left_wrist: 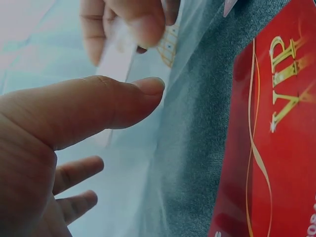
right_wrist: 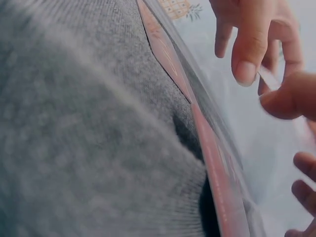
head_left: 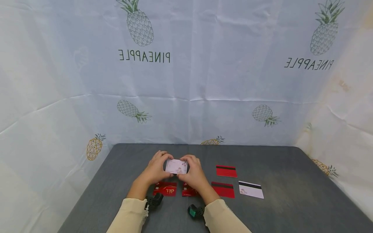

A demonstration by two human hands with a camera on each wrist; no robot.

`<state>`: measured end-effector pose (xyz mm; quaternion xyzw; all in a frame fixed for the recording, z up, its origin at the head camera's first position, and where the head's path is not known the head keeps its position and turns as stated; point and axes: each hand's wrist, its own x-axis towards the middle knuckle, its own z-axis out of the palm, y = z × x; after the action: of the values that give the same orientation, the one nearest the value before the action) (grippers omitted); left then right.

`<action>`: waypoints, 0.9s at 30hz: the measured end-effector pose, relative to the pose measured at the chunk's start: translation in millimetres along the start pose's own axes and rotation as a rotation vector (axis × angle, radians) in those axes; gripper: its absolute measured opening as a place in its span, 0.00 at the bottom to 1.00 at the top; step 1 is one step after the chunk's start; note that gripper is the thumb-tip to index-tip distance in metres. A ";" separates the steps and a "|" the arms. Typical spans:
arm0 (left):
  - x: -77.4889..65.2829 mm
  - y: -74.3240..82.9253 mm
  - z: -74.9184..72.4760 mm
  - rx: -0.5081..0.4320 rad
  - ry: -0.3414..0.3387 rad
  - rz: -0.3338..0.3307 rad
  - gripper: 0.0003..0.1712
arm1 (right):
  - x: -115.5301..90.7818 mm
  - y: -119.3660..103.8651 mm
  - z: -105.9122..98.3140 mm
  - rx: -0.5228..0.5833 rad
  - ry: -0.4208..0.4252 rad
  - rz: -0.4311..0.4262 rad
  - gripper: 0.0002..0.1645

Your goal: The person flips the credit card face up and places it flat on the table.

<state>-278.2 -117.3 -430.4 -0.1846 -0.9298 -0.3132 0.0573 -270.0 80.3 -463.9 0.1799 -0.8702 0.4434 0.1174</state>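
Observation:
A pale pink card with a small floral print is held up over the table, between both hands. My left hand grips its left end, thumb below and index finger above. At the opposite end, my right hand pinches it the same way. In the left wrist view, the left thumb crosses in front of the card. Below the hands lie a red VIP card and a second red card, the latter partly hidden by the right hand and wrist.
To the right on the dark grey table lie a red card with a black stripe, another striped red card and a white striped card. A pineapple-print curtain surrounds the table's back and sides.

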 end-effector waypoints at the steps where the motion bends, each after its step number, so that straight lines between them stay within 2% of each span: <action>1: 0.1 -0.1 -0.3 -0.002 -0.002 -0.001 0.30 | 0.0 0.4 0.2 -0.012 0.004 0.011 0.31; 10: 0.7 -5.3 -2.8 0.014 -0.014 -0.041 0.30 | 1.9 4.4 -0.1 -0.065 -0.018 0.095 0.37; 19: -1.5 -13.5 -3.5 0.027 -0.066 -0.099 0.35 | 2.1 7.3 -2.1 -0.098 -0.054 0.117 0.35; 27: -4.0 -19.1 1.1 0.061 -0.142 -0.142 0.32 | 1.5 8.9 -2.4 -0.145 -0.132 0.158 0.36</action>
<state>-281.8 -131.9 -442.9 -0.1382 -0.9513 -0.2744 -0.0255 -275.0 86.9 -468.5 0.1306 -0.9173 0.3744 0.0373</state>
